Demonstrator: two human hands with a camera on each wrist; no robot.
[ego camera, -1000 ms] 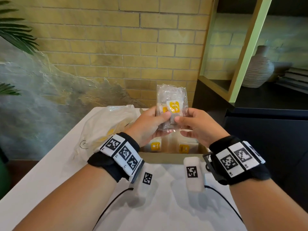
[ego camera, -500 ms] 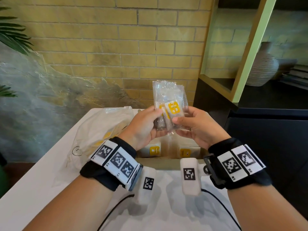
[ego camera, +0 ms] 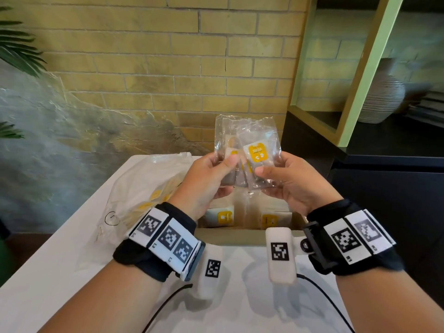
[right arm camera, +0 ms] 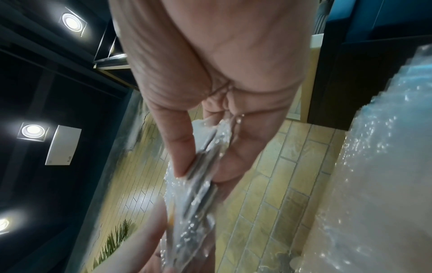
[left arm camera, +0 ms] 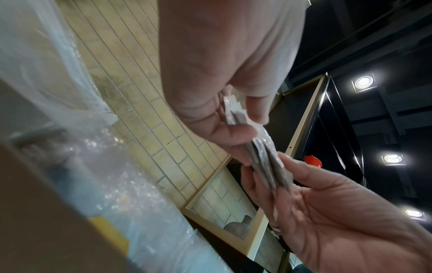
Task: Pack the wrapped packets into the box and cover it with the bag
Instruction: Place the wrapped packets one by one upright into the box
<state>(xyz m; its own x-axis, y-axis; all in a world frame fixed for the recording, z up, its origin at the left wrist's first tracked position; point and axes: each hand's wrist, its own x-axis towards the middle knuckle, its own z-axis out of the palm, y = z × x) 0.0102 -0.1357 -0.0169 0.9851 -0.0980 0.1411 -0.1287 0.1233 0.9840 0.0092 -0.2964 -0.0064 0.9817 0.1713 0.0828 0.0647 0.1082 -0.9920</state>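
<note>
Both hands hold a small stack of clear-wrapped packets (ego camera: 249, 150) with yellow labels upright above the open cardboard box (ego camera: 240, 236). My left hand (ego camera: 211, 174) pinches the stack's left side, thumb in front. My right hand (ego camera: 283, 179) pinches the right side; the front packet is fanned slightly to the right. In the wrist views the packets (left arm camera: 261, 153) (right arm camera: 201, 177) show edge-on between thumb and fingers. Inside the box lie more packets (ego camera: 223, 216) with yellow labels. A translucent plastic bag (ego camera: 144, 188) with yellow-labelled contents lies to the left of the box on the white table (ego camera: 48, 272).
A brick wall rises just behind the table. A dark cabinet (ego camera: 384, 188) stands to the right, with a green-framed shelf holding a ribbed vase (ego camera: 382, 94). Plant leaves (ego camera: 16, 46) hang at the far left. Cables (ego camera: 168, 304) trail over the near tabletop.
The packets have fanned apart: the front one has slid to the right in my right hand while the left hand keeps the others. Both hands stay over the box.
</note>
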